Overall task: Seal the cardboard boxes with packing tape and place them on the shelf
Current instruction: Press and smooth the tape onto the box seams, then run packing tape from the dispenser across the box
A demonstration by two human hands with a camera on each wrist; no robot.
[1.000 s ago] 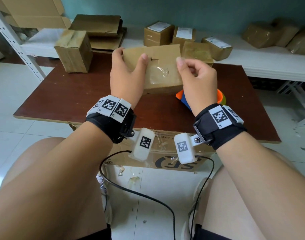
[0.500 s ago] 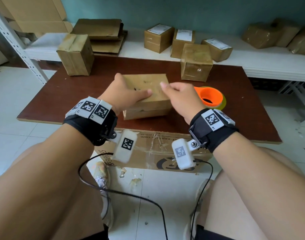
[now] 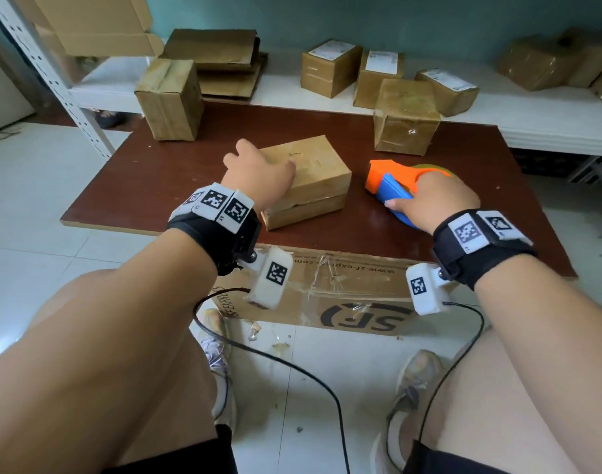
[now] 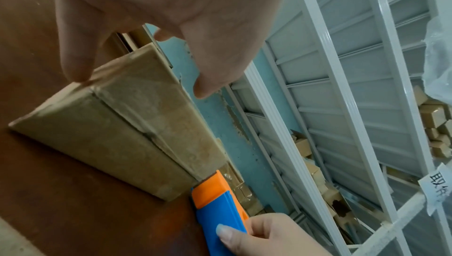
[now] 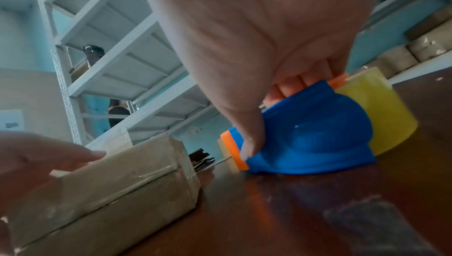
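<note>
A small brown cardboard box [image 3: 315,171] lies flat on the dark brown table [image 3: 149,186], with clear tape over its seam [image 4: 137,125]. My left hand [image 3: 260,172] rests on the box's left top, fingers straight and touching it [image 5: 80,155]. To the right of the box, my right hand [image 3: 433,203] grips the blue handle of the orange-and-blue tape dispenser [image 3: 392,186], which sits on the table. The thumb [image 5: 249,136] presses the handle's side, and the other fingers curl over it. A yellowish tape roll [image 5: 376,109] sits in the dispenser.
Two more boxes stand at the back of the table, one left [image 3: 171,100] and one right [image 3: 405,121]. Behind them the white shelf [image 3: 286,94] carries labelled boxes [image 3: 330,66] and flattened cardboard [image 3: 217,59]. A large printed carton [image 3: 327,292] sits under the table's front edge.
The box, held up in both hands a second ago, now lies on the table. My right hand left it, moved right and took hold of the tape dispenser. My left hand stayed on the box.
</note>
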